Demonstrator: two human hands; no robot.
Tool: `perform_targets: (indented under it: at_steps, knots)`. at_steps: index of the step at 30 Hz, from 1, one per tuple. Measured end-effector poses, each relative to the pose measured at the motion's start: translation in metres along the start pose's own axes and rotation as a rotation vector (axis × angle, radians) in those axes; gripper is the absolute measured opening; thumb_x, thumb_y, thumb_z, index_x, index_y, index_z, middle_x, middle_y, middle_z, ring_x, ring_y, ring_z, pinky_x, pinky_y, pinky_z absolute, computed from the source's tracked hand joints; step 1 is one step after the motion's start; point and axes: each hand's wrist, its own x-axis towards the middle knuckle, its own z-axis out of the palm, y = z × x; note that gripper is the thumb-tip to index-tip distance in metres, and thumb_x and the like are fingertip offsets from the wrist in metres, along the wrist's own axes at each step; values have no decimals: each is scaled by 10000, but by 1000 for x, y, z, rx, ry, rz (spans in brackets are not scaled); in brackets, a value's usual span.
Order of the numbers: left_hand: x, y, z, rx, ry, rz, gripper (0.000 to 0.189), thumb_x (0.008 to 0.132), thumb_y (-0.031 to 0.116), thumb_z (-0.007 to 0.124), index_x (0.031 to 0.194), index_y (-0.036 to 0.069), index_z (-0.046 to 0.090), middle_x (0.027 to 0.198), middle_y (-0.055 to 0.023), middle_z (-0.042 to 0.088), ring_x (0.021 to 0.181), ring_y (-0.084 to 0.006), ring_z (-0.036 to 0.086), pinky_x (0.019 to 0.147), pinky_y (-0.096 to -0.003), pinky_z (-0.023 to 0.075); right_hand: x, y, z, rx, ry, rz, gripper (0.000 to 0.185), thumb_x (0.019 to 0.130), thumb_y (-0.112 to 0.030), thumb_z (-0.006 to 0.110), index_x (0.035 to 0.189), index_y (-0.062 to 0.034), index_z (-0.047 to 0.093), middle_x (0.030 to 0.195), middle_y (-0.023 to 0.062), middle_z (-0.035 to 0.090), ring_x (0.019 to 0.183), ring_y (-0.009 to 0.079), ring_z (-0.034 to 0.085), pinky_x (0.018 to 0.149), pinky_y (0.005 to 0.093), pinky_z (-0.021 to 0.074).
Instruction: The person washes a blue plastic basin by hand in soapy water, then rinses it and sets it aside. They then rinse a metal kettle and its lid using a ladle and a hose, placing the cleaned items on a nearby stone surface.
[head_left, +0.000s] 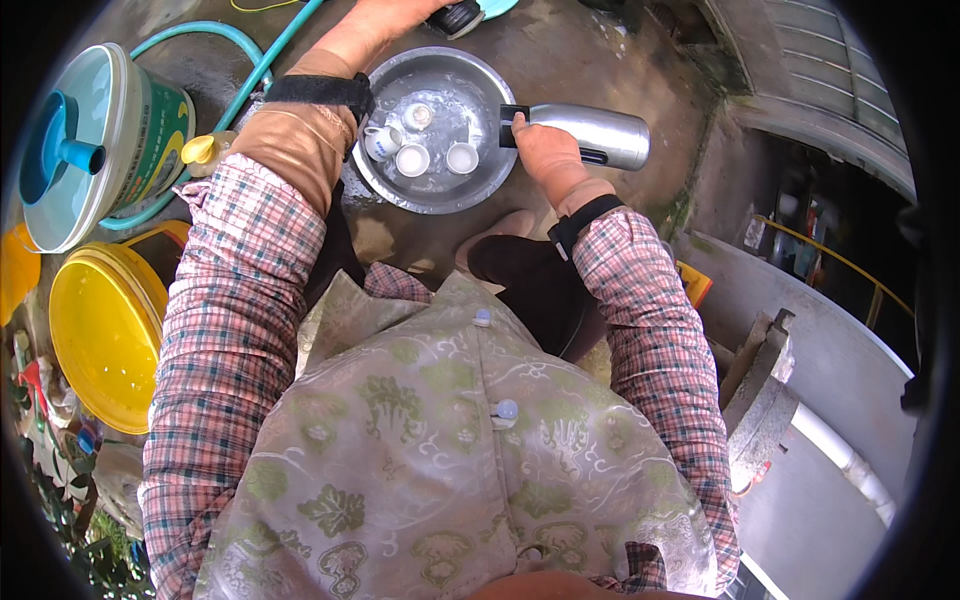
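My right hand grips the handle of a stainless steel vacuum jug, which is tilted on its side. The jug's black spout end reaches over the rim of a metal basin. Several small white cups stand or lie in it, among them a round cup, another cup and a tipped one with blue markings. A small white piece sits farther back in the basin. My left hand, cut off by the top edge, is at a black lid-like object; its fingers are mostly hidden.
A white bucket bearing writing stands at left, with a blue dipper on its lid. Nearby are a yellow bucket, a bottle with a yellow cap and a teal hose. At right runs a white pipe.
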Motion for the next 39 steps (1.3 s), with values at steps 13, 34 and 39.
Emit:
perform_targets:
  at_steps: [13, 34, 39]
  knots:
    - [21, -24, -8, -109, -58, 35, 838, 681, 413, 746, 1271, -84, 422, 1151, -210, 557, 1074, -240, 539, 927, -301, 396, -25, -5, -2, 14, 65, 5, 397, 892, -89, 445, 1255, 68, 422, 858, 150, 673, 771, 286, 666, 618, 381, 528]
    - [-10, -14, 53, -579, -532, -453, 620, 746, 611, 608, 1185, 185, 505, 1084, -1, 558, 929, -186, 512, 734, -436, 384, -135, 8, -116, 135, 426, -212, 213, 788, -141, 540, 984, -58, 537, 815, 155, 642, 820, 347, 641, 670, 441, 508]
    - [4, -24, 50, -602, -366, -370, 587, 765, 561, 623, 1163, 146, 506, 1057, -42, 545, 886, -224, 521, 724, -440, 440, -168, 37, -132, 29, 525, -246, 204, 805, -180, 517, 1000, -127, 543, 852, 104, 644, 815, 316, 636, 658, 411, 505]
